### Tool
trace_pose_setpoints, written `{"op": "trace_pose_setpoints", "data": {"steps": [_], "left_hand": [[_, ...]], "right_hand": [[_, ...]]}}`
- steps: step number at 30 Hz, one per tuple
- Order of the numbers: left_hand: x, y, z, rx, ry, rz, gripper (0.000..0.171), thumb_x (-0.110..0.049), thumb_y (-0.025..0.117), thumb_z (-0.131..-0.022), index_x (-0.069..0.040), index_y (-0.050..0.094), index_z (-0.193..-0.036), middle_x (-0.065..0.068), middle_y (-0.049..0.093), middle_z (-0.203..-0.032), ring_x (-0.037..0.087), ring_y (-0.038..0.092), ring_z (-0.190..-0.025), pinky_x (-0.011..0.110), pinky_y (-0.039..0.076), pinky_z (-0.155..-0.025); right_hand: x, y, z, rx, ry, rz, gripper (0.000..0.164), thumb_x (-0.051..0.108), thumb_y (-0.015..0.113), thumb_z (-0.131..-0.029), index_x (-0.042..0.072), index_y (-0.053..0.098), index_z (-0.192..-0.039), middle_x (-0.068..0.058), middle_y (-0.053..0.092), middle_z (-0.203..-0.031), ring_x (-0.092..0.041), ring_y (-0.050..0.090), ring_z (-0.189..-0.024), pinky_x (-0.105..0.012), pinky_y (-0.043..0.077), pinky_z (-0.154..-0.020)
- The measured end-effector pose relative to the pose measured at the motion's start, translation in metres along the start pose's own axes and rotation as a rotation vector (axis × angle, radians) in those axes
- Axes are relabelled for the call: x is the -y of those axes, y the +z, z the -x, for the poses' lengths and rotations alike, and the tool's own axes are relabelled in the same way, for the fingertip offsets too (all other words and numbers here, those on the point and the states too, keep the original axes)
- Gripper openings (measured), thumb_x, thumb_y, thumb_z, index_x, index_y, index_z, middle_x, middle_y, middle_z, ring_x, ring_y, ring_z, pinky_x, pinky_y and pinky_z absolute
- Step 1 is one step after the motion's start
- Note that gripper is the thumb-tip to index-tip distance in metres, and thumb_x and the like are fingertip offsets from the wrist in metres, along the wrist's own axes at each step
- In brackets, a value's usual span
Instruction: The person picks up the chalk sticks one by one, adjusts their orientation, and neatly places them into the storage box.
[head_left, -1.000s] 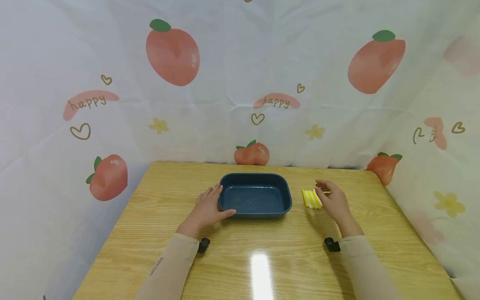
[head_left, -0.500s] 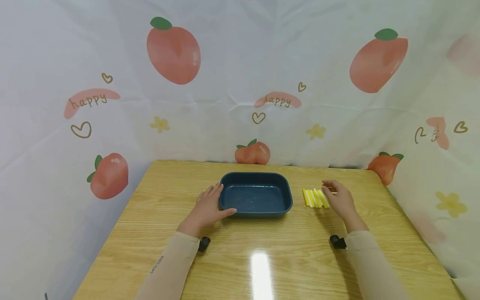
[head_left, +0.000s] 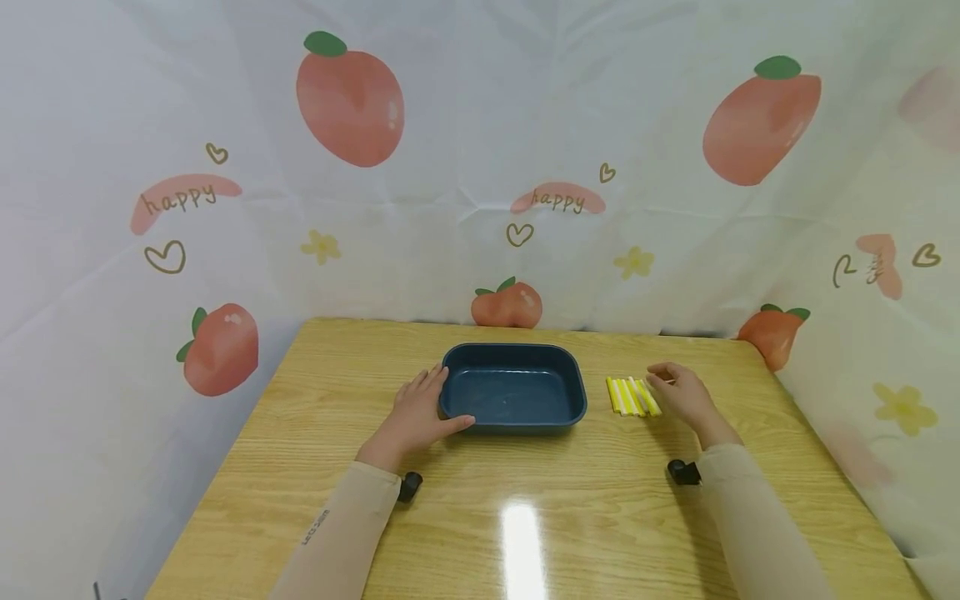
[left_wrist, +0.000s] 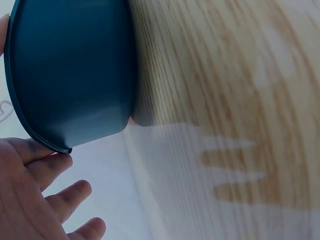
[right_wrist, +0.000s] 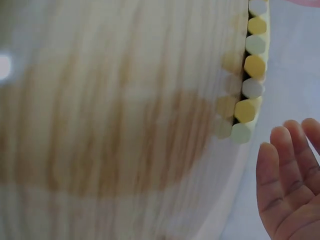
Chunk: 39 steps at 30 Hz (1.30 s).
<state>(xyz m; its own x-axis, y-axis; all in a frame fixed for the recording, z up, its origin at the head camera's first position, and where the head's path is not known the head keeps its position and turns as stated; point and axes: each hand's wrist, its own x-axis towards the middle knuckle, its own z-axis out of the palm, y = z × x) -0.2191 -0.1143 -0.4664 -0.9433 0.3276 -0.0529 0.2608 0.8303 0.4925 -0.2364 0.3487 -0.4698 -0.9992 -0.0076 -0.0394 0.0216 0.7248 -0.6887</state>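
My left hand (head_left: 416, 412) rests at the near left corner of a dark blue rectangular basin (head_left: 517, 400). Its fingers lie along the left rim and the thumb on the front rim. In the left wrist view, extended fingers (left_wrist: 52, 167) touch the edge of the basin (left_wrist: 75, 70). To the basin's right, several yellow and white chalk-like sticks (head_left: 632, 397) lie side by side in a row. Their hexagonal ends (right_wrist: 255, 66) show in the right wrist view. Just right of the row is my right hand (head_left: 682, 393), fingers loosely extended, with nothing visibly held.
The wooden table (head_left: 480, 500) reflects a bright light in front of the basin. Behind and beside it hangs a white fruit-print cloth (head_left: 450, 167). A black wrist mount (head_left: 683, 472) sticks out below the right hand, another (head_left: 409, 487) beside the left wrist.
My right hand has moved a little to the right, uncovering more of the stick row, whose right end now reaches farther right. The left hand stays at the basin.
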Motion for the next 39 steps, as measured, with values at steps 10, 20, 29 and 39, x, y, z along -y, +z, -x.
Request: {"op": "trace_pose_setpoints", "data": {"steps": [10,20,29,39], "left_hand": [[-0.001,-0.001,0.001,0.012,-0.004,-0.004,0.105,-0.066,0.066,-0.086,-0.007,0.02,-0.16,0.011,0.015,-0.167,0.038,0.011,-0.152,0.06,0.009,-0.12],[0.001,0.002,0.0,0.006,0.004,-0.007,0.107,-0.068,0.065,-0.086,-0.006,0.02,-0.16,0.012,0.015,-0.167,0.038,0.012,-0.152,0.061,0.01,-0.119],[0.001,0.003,-0.001,-0.004,0.002,-0.005,0.105,-0.064,0.067,-0.087,-0.005,0.02,-0.16,0.012,0.015,-0.167,0.039,0.013,-0.152,0.062,0.01,-0.119],[-0.001,0.001,0.0,0.003,0.004,-0.003,0.105,-0.065,0.066,-0.087,-0.005,0.02,-0.16,0.012,0.016,-0.166,0.039,0.013,-0.151,0.062,0.01,-0.119]], "right_hand": [[-0.009,-0.005,-0.007,0.102,0.04,-0.066,0.045,0.02,0.045,-0.109,-0.012,0.045,-0.141,-0.035,0.048,-0.136,-0.046,0.056,-0.115,-0.05,0.053,-0.088],[-0.017,-0.003,-0.014,0.153,0.067,-0.156,0.043,0.014,0.048,-0.107,-0.015,0.044,-0.139,-0.035,0.051,-0.13,-0.034,0.06,-0.106,-0.039,0.056,-0.083],[-0.021,-0.004,-0.021,0.207,0.033,-0.074,0.042,0.008,0.053,-0.104,-0.013,0.046,-0.14,-0.036,0.05,-0.129,-0.042,0.056,-0.111,-0.048,0.052,-0.088],[-0.02,-0.008,-0.02,0.255,0.005,-0.003,0.04,0.005,0.053,-0.103,-0.012,0.048,-0.139,-0.038,0.05,-0.128,-0.046,0.055,-0.112,-0.05,0.053,-0.084]]}}
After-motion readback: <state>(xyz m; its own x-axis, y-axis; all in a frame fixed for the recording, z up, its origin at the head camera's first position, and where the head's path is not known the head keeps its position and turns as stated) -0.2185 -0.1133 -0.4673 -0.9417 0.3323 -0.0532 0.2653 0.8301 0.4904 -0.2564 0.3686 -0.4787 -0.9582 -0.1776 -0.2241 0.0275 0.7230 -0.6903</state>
